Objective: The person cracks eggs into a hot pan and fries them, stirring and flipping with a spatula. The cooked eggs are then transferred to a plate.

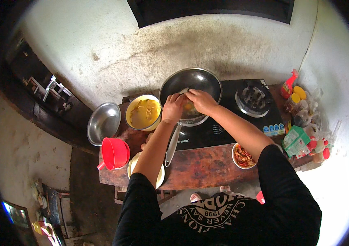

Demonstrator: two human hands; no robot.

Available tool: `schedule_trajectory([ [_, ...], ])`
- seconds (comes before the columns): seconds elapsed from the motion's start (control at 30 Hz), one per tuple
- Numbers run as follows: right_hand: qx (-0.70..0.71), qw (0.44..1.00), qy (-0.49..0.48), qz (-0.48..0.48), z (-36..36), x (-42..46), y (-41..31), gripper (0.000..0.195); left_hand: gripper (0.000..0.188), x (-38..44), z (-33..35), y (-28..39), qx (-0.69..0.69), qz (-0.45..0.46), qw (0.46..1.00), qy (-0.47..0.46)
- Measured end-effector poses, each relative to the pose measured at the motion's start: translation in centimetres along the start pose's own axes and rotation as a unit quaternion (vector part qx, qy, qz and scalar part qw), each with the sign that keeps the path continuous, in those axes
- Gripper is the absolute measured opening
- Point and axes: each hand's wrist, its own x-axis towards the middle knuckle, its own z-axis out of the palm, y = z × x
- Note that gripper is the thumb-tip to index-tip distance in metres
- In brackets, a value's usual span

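A black wok point(203, 83) with a long metal handle point(173, 147) sits on the left part of a black glass cooktop point(199, 135). My left hand point(173, 109) and my right hand point(201, 101) meet above the wok, fingertips together. Between them is a pale piece, apparently an eggshell point(184, 91), partly covered by my fingers. Below, a raw egg with an orange yolk point(188, 107) lies in the wok. Brown eggs point(144, 145) rest on the wooden table point(199, 166), partly hidden by my left forearm.
Left of the wok stand an enamel pot of yellowish soup point(145, 112), a steel basin point(104, 123), a red dipper point(113, 153) and a pale lid or dish point(159, 178). To the right are a second burner point(253, 100), a bowl of chili-red food point(243, 156) and clustered seasoning containers point(300, 113).
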Motion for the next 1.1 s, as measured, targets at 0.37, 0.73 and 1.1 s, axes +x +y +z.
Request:
schedule_trajectory([
  [0.37, 0.387, 0.893, -0.059, 0.222, -1.8, -4.7, -8.3, 0.035, 0.044, -7.5, -7.7, 5.1, -0.476, -0.264, 0.832, -0.110],
  [0.73, 0.491, 0.812, -0.261, 0.179, 7.1, -10.3, -22.8, 0.035, 0.041, -24.3, -15.8, 9.2, -0.342, -0.449, 0.825, -0.024],
  [1.1, 0.532, 0.669, -0.384, 0.350, 5.2, -15.7, -22.1, 0.032, 0.047, -48.4, -11.0, 12.1, -0.428, -0.780, 0.371, 0.266],
])
